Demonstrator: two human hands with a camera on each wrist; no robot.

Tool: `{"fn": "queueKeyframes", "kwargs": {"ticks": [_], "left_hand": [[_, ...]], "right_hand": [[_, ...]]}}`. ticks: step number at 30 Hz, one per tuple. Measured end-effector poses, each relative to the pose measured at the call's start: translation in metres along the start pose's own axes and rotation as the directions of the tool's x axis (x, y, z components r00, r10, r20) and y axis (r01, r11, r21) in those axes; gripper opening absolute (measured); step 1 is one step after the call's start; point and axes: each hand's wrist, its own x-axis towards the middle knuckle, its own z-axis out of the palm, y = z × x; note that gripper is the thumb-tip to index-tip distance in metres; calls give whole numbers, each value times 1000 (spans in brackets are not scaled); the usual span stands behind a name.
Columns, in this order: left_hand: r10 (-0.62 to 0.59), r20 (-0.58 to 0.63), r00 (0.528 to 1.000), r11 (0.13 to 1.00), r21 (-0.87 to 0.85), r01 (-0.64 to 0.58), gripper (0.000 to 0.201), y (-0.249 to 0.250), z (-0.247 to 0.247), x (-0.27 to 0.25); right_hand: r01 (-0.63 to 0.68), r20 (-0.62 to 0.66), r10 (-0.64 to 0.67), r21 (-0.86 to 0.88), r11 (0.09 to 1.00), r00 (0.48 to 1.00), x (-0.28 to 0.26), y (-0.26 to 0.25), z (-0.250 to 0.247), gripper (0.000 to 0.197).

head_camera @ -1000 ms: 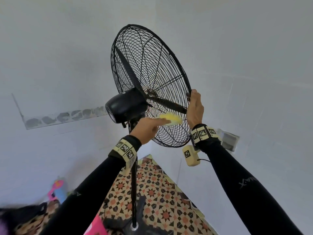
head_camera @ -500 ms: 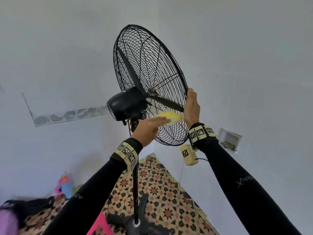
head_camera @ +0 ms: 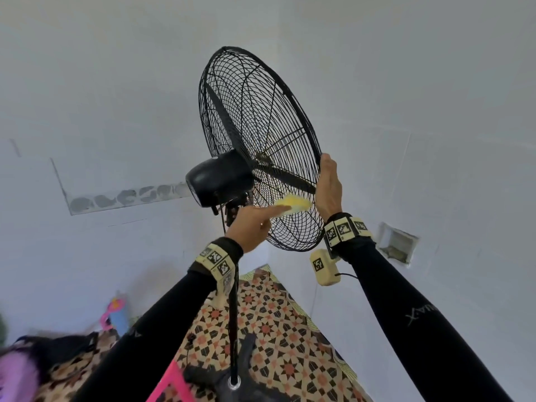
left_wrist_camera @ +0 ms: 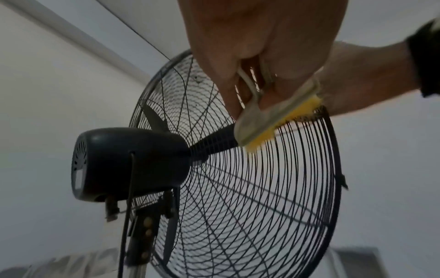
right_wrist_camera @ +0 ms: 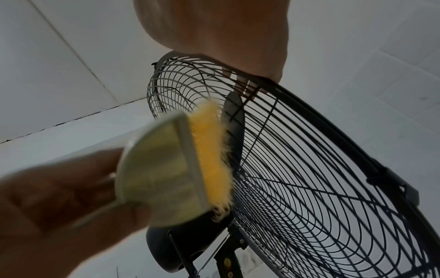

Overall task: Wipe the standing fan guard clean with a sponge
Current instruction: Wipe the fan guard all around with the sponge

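The black wire fan guard stands tilted on its pole, seen from behind and below. My left hand holds a yellow sponge with a pale backing and presses it against the rear wires, below and right of the hub. The left wrist view shows the sponge pinched in my fingers with its yellow face on the wires. My right hand grips the guard's right rim, fingers curled over it. In the right wrist view the sponge lies flat against the guard.
The black motor housing juts out behind the guard, left of my left hand. The pole runs down to a base on a patterned floor. White walls are close behind. A wall recess sits at the right.
The sponge has shifted only slightly on the lower rear wires. My right hand keeps its grip on the rim. The view has drifted a little.
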Motion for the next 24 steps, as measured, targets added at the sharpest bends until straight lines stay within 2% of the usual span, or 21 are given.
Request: {"fn": "queueKeyframes", "kwargs": {"ticks": [1, 2, 4, 6, 7, 9, 12, 15, 17, 18, 20, 22, 24], "left_hand": [[-17, 46, 999, 1000, 9, 17, 59, 0, -1, -3], [-35, 33, 999, 999, 19, 35, 57, 2, -8, 1], [-44, -89, 995, 998, 34, 47, 53, 5, -34, 23], [-20, -264, 964, 998, 47, 33, 51, 13, -70, 52], [17, -331, 944, 997, 74, 7, 50, 16, -86, 65], [91, -384, 919, 990, 138, -40, 48, 25, -101, 84], [103, -318, 943, 986, 160, -54, 44, 39, -90, 82], [120, -99, 988, 987, 122, -107, 44, 51, -59, 53], [140, 75, 987, 980, 131, -149, 46, 57, -40, 36], [138, 124, 983, 976, 154, -156, 48, 59, -33, 31], [77, 98, 992, 981, 168, -93, 49, 64, -36, 33], [17, -60, 998, 991, 136, -9, 47, 67, -55, 48], [-12, -214, 977, 990, 136, 43, 45, 73, -80, 69]], "right_hand": [[-4, 14, 4, -2, 1000, 1000, 0, 0, -1, 62], [-2, 28, 2, -4, 1000, 1000, 0, 0, -2, 64], [-3, 37, 3, 10, 1000, 999, 1, 1, -2, 79], [-21, 28, 20, 27, 999, 999, 0, 3, -3, 89], [-19, 17, 19, 33, 999, 1000, -1, 4, -2, 90], [-2, 4, 2, 38, 999, 1000, -4, 4, -1, 85], [7, -8, -7, 42, 999, 1000, -6, 2, 2, 78], [-24, -4, 25, 84, 996, 1000, -2, -1, 0, 78], [-75, 26, 72, 128, 989, 997, 0, -1, -3, 80], [-103, 51, 96, 155, 983, 994, -1, -2, -5, 85], [-129, 95, 113, 184, 975, 989, -1, 0, -9, 89], [-135, 125, 110, 214, 968, 986, -1, 1, -14, 83], [-156, 155, 120, 247, 956, 981, -2, 1, -18, 82]]}}
